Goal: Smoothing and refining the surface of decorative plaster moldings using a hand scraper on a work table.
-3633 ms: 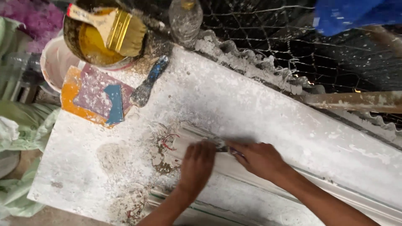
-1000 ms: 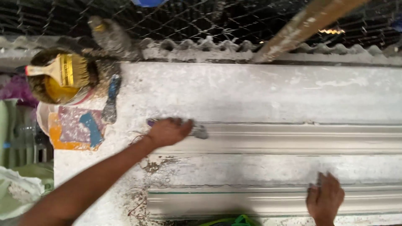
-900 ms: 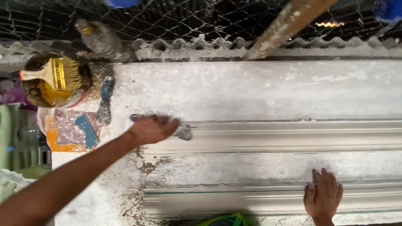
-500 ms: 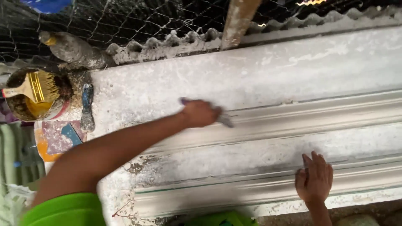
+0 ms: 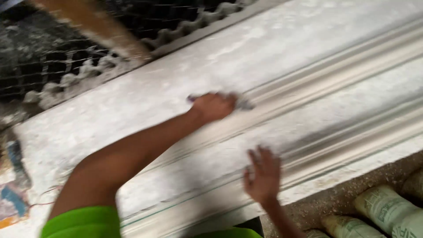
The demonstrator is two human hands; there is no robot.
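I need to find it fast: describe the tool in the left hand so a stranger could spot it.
Start at the long white plaster-dusted table and follow its moulded ridges to the left hand. The small grey tool pokes out of that fist, blurred, the only dark thing on the pale moulding.

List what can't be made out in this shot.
Head view, all motion-blurred:
- Tool in the left hand: mostly covered by the fist; its kind is unclear.
- Right hand: touching the white moulding or hovering, unclear.
- Sacks: cut off by the edge.
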